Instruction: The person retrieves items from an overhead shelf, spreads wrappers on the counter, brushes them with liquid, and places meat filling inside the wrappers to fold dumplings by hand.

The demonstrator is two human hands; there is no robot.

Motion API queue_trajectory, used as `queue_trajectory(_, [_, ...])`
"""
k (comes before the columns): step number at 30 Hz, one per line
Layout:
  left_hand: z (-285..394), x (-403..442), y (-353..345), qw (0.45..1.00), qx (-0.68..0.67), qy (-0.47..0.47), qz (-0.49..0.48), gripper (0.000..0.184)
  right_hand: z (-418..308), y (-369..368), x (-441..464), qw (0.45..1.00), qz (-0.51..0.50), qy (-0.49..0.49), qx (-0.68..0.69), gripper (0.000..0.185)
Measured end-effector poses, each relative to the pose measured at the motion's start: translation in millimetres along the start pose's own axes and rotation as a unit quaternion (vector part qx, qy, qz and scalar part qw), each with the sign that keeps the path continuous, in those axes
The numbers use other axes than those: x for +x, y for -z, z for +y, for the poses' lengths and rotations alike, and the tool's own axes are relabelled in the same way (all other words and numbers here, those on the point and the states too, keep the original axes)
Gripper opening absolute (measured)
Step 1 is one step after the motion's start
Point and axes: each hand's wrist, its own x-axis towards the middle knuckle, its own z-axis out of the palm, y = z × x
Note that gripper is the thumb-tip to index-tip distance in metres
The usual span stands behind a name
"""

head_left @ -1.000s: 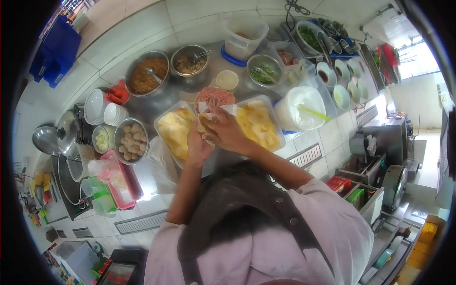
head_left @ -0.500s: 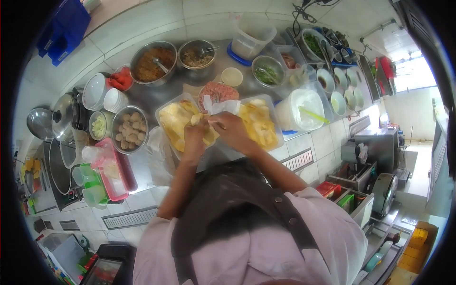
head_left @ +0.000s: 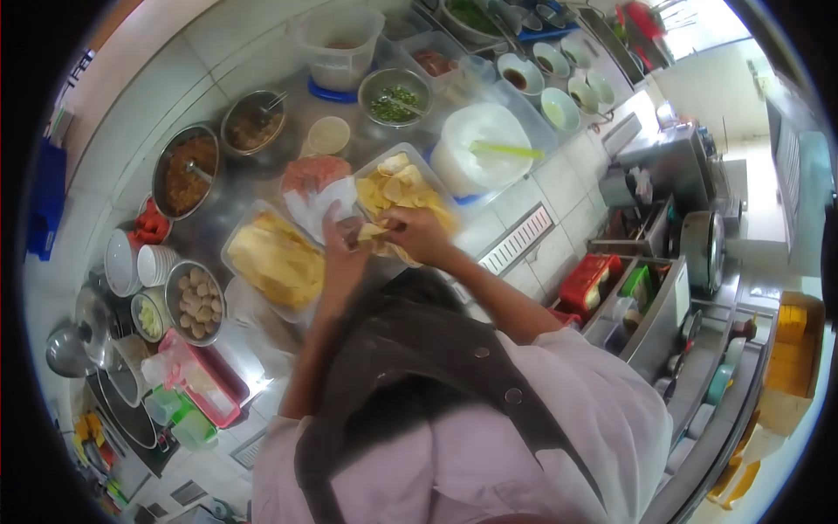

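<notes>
A small yellow wonton sits pinched between my two hands. My left hand grips it with thumb and fingers, and my right hand closes on its other side. To the left, a clear plastic tray is filled with flat yellow wonton wrappers. Close behind my right hand stands a second tray of folded yellow wontons. Pink minced meat lies between and behind the trays, partly covered by white paper or plastic.
Behind are steel bowls of brown filling and chopped greens. A white tub with a yellow-green handle stands right. A bowl of meatballs and a pink tray are left. Open drawers lie beyond my right arm.
The camera view has turned and shifted. My hands have moved from the edge of the wrapper tray toward the front of the wonton tray, still holding the yellow piece together.
</notes>
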Motion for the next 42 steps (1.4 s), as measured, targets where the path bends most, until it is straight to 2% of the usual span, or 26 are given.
queue_trajectory(2, [-23,2,-18,0.999,0.038,0.008,-0.036,0.088,19,26,-8,0.995,0.004,0.009,-0.096,0.020])
queue_trajectory(4, [-23,-7,-51,0.980,0.030,0.134,-0.145,0.071,39,61,-2,0.984,-0.098,0.074,-0.131,0.018])
queue_trajectory(5, [-10,-8,-62,0.979,0.031,0.139,-0.146,0.071,48,68,5,0.984,-0.098,0.070,-0.129,0.018])
queue_trajectory(7, [16,-3,-76,0.888,0.198,0.263,-0.319,0.047,62,78,17,0.934,-0.255,0.013,-0.251,0.012])
queue_trajectory(8, [11,-1,-82,0.888,0.199,0.264,-0.320,0.047,67,77,19,0.934,-0.256,0.012,-0.250,0.012])
queue_trajectory(9, [3,0,-87,0.897,0.291,0.104,-0.314,0.037,71,72,23,0.914,-0.282,0.004,-0.290,0.011])
queue_trajectory(10, [-2,3,-89,0.877,0.375,-0.059,-0.296,0.028,72,69,27,0.892,-0.309,-0.001,-0.331,0.010])
queue_trajectory(11, [-5,7,-89,0.878,0.376,-0.057,-0.292,0.028,72,67,28,0.891,-0.313,0.002,-0.330,0.010])
queue_trajectory(13, [-8,19,-86,0.835,0.462,-0.080,-0.287,0.023,68,66,27,0.878,-0.317,-0.009,-0.360,0.013])
queue_trajectory(14, [-7,24,-84,0.837,0.461,-0.076,-0.283,0.023,64,69,25,0.876,-0.322,-0.006,-0.360,0.013])
queue_trajectory(16, [-6,33,-77,0.888,0.437,0.009,-0.144,0.019,55,81,14,0.859,-0.323,0.005,-0.396,0.014])
queue_trajectory(17, [-9,41,-74,0.888,0.436,0.015,-0.146,0.019,51,85,6,0.859,-0.328,0.003,-0.393,0.014])
queue_trajectory(19, [-17,61,-74,0.891,0.431,-0.109,-0.097,0.018,45,94,-13,0.910,-0.232,0.049,-0.340,0.014])
queue_trajectory(20, [-21,69,-79,0.891,0.430,-0.108,-0.096,0.018,45,97,-21,0.909,-0.234,0.049,-0.341,0.014])
queue_trajectory(22, [-29,80,-90,0.801,0.547,-0.060,-0.237,0.016,48,101,-33,0.933,-0.162,0.088,-0.308,0.017])
queue_trajectory(26, [-43,83,-102,0.760,0.588,-0.114,-0.252,0.020,49,107,-40,0.934,-0.134,0.102,-0.315,0.024])
queue_trajectory(29, [-48,82,-103,0.772,0.570,-0.122,-0.253,0.019,50,107,-41,0.940,-0.114,0.073,-0.313,0.029])
queue_trajectory(32, [-37,86,-103,0.787,0.562,-0.149,-0.206,0.017,48,105,-29,0.940,-0.099,0.108,-0.307,0.032])
queue_trajectory(34, [-31,91,-98,0.821,0.525,-0.114,-0.191,0.017,43,98,-14,0.906,-0.164,0.050,-0.386,0.032])
queue_trajectory(38, [-31,94,-90,0.827,0.537,-0.076,-0.151,0.020,60,78,5,0.914,-0.193,0.083,-0.348,0.028])
queue_trajectory(40, [-25,87,-76,0.888,0.442,-0.040,-0.118,0.017,50,69,5,0.902,-0.164,0.111,-0.384,0.032])
queue_trajectory(41, [-17,79,-60,0.890,0.445,-0.030,-0.093,0.017,20,62,13,0.921,-0.152,0.084,-0.348,0.026])
queue_trajectory(42, [-10,65,-44,0.922,0.380,-0.025,-0.064,0.018,-1,50,25,0.919,-0.169,0.103,-0.342,0.026])
